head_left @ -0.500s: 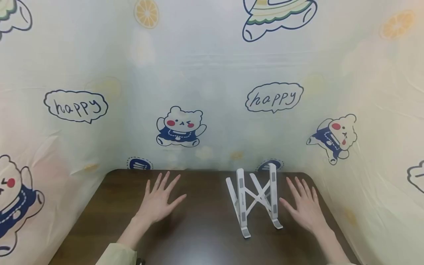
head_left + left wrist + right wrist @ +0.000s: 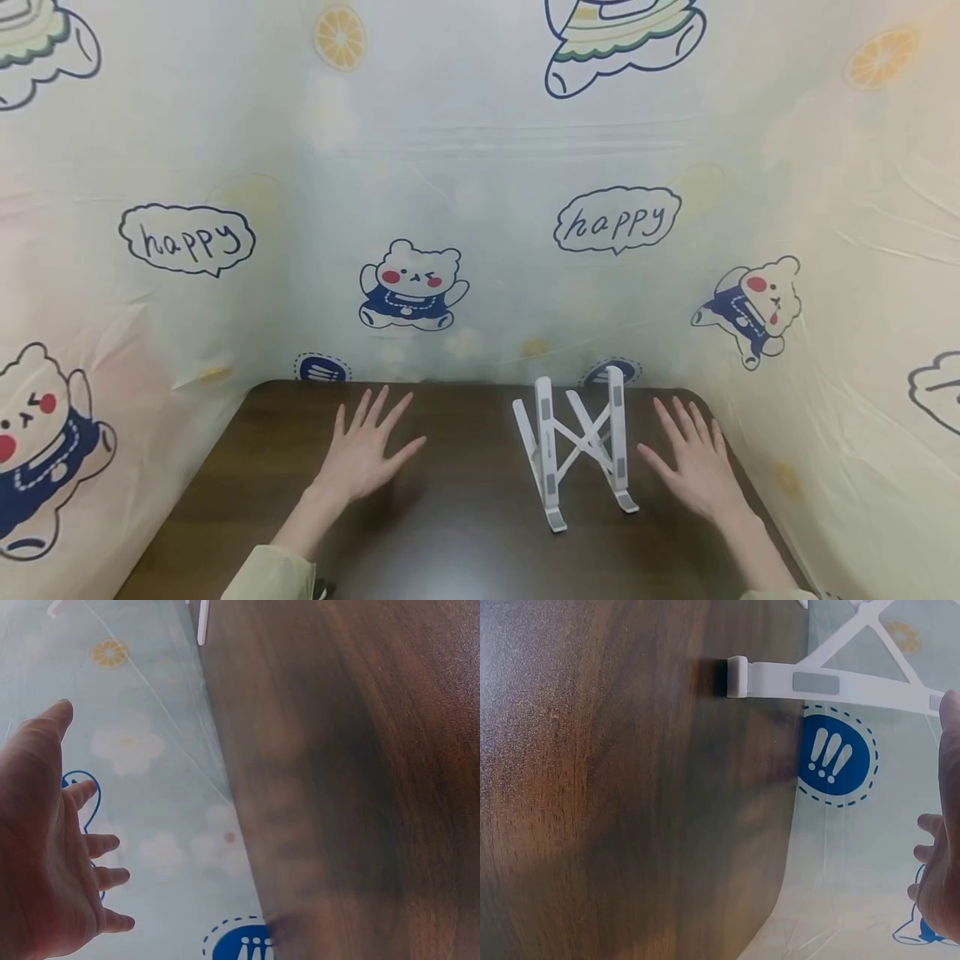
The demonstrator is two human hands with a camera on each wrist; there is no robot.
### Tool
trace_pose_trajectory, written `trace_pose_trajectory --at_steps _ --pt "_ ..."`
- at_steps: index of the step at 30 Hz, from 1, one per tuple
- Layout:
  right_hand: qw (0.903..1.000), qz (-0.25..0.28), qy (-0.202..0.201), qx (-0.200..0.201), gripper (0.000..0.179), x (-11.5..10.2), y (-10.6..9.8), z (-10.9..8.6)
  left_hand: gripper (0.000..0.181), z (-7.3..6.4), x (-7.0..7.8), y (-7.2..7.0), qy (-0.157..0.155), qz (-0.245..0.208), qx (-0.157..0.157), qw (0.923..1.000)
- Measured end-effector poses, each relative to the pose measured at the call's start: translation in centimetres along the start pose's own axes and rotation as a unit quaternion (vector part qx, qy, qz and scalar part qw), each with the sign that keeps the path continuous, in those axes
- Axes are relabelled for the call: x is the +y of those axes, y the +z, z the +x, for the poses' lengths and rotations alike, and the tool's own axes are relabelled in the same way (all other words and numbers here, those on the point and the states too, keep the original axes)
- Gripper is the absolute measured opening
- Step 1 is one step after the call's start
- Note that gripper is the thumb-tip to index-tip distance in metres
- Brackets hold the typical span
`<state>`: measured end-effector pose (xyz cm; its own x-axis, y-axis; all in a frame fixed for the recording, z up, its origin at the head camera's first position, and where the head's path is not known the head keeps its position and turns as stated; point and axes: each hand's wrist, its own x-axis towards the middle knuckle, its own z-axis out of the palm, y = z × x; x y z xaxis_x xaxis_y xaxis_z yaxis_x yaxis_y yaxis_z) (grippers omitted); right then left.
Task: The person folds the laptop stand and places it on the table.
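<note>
A white folding laptop stand (image 2: pixel 551 450) with crossed braces and grey pads stands unfolded on the dark wooden table (image 2: pixel 465 533), right of the middle. My right hand (image 2: pixel 697 475) is just to the right of the stand, palm down with fingers spread, holding nothing. To the left, my left hand (image 2: pixel 360 458) hovers over the table with its fingers and thumb spread, a wide gap from the stand. In the right wrist view one arm of the stand (image 2: pixel 772 679) shows its hooked end, with the right hand (image 2: pixel 941 847) partly cut off at the edge.
A printed cloth (image 2: pixel 495 300) with bears, fruit slices and "happy" bubbles hangs behind the table and along both sides. Pale sleeves (image 2: pixel 272 575) cover the forearms.
The head view has shifted slightly. Both hands stay spread in nearly the same place, and the laptop stand stays put.
</note>
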<state>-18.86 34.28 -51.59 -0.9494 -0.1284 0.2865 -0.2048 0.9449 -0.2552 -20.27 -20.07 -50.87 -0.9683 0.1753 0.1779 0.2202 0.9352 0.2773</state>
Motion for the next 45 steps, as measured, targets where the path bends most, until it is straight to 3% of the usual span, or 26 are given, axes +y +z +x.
trace_pose_trajectory --at_steps 14,22,30,39,45 --pt "1.0000 0.003 0.009 0.002 0.089 0.1 0.1 -0.7 0.088 -0.3 0.0 0.5 0.000 0.001 -0.001 1.0000" --pt "0.9996 0.012 0.016 -0.020 0.090 0.6 0.9 -1.2 0.087 -0.8 0.1 1.4 -0.005 -0.007 -0.002 1.0000" --pt "0.9996 0.015 0.008 -0.023 0.088 1.0 1.8 -1.3 0.087 0.1 1.2 3.0 0.012 -0.021 -0.009 0.9997" --pt "0.9995 0.007 0.010 -0.031 0.086 0.8 2.5 -1.3 0.087 0.7 2.4 3.6 0.020 -0.025 -0.022 0.9992" --pt "0.9995 0.011 0.003 -0.028 0.086 0.7 3.0 -1.5 0.089 0.9 4.4 4.6 0.030 -0.037 -0.040 0.9981"
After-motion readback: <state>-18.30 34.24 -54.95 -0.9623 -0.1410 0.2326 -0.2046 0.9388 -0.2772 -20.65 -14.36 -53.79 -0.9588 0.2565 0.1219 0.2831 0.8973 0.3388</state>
